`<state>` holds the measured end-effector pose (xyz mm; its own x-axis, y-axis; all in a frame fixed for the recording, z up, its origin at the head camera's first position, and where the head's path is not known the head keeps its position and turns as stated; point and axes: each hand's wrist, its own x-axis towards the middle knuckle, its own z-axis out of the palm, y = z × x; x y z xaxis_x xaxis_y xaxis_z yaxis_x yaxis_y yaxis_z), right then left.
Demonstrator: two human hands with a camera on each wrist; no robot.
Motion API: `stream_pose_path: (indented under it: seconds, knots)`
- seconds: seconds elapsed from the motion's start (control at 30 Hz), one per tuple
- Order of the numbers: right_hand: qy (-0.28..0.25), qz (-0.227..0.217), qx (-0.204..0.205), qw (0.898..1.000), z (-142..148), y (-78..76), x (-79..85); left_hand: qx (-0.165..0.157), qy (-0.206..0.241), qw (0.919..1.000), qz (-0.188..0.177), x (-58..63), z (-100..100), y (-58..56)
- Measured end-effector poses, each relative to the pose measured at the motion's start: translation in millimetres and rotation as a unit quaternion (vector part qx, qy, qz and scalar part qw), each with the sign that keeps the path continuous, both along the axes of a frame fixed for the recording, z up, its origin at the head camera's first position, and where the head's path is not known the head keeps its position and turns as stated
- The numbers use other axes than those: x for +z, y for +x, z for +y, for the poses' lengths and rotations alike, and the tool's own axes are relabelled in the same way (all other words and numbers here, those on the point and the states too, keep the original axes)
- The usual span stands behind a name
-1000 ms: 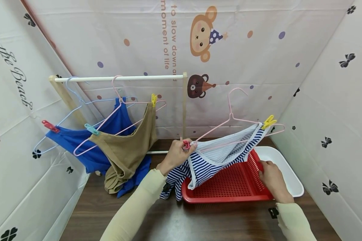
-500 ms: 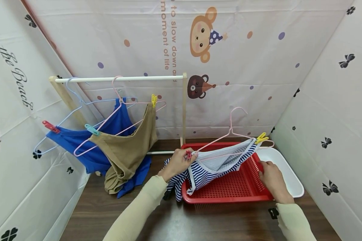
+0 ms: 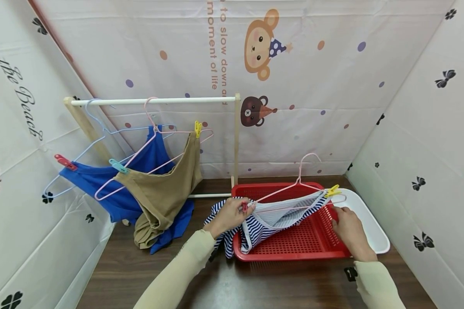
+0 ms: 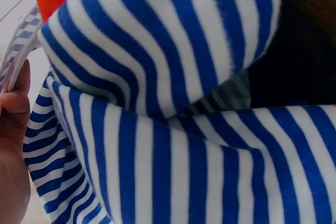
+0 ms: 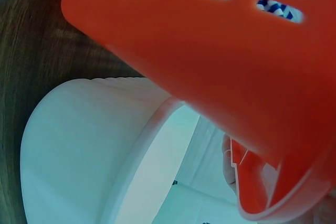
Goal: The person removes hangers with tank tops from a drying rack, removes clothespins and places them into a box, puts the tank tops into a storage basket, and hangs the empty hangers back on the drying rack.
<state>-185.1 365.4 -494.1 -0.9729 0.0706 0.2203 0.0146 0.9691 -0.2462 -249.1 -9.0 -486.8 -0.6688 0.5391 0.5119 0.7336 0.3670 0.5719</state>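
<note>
My left hand [image 3: 230, 214] pinches the left end of a pink hanger [image 3: 280, 189] beside a red clothespin [image 3: 245, 207]. From that hanger hangs a blue-and-white striped garment [image 3: 261, 226], held at its right end by a yellow clothespin [image 3: 333, 191]. The garment lies low over a red plastic basket [image 3: 294, 256], and part of it spills past the basket's left side. Striped cloth [image 4: 173, 166] fills most of the left wrist view. On the basket's right end, my right hand [image 3: 351, 229] grips the rim; the right wrist view shows its fingers [image 5: 228, 163] partly hidden behind that rim.
A white tray [image 3: 383, 240] stands right of the basket, partly under it. At left, a drying rack [image 3: 154, 101] bears a blue garment [image 3: 100, 189] and a khaki garment [image 3: 166, 184] on hangers. Printed cloth walls [image 3: 332, 86] enclose the wooden table [image 3: 224, 283].
The hanger and striped garment have come down toward the basket, with my left hand lowering slightly. My right hand and the basket have stayed in place.
</note>
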Motion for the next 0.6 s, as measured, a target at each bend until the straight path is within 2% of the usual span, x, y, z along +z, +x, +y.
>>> stream_pose_path:
  seconds: [0.23,0.43,0.6]
  knots:
    - [-0.006,-0.016,-0.012,1.000,-1.9,-0.6,0.2,0.008,-0.019,0.9995,0.023,-3.6,-2.4,3.4]
    - [-0.009,-0.019,-0.016,1.000,-2.8,-0.6,1.1,0.013,-0.038,0.9991,0.014,-7.3,-5.5,7.8]
    - [-0.009,-0.022,-0.020,1.000,-2.6,-1.9,0.9,0.033,-0.046,0.9982,0.020,-12.3,-7.9,10.5]
